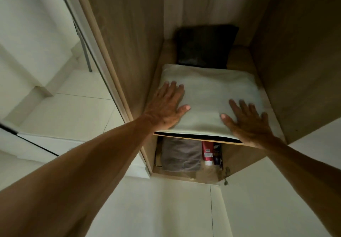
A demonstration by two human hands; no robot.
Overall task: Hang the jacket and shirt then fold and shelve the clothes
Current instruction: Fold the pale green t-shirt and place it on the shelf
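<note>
Just the one view here, riding on the person's head: up high, facing forward and tipped steeply down into the open wardrobe [129, 52]. It's in close. The shelf [272, 111] sits near dead centre, seen from above, and the lower compartment [238, 157] peeks out under its front edge. It's a wide lens, so the wardrobe walls splay outward and the tiled floor [73, 107] spreads away on the left. The left forearm [83, 163] and right forearm [304, 166] run in from the bottom corners.
</note>
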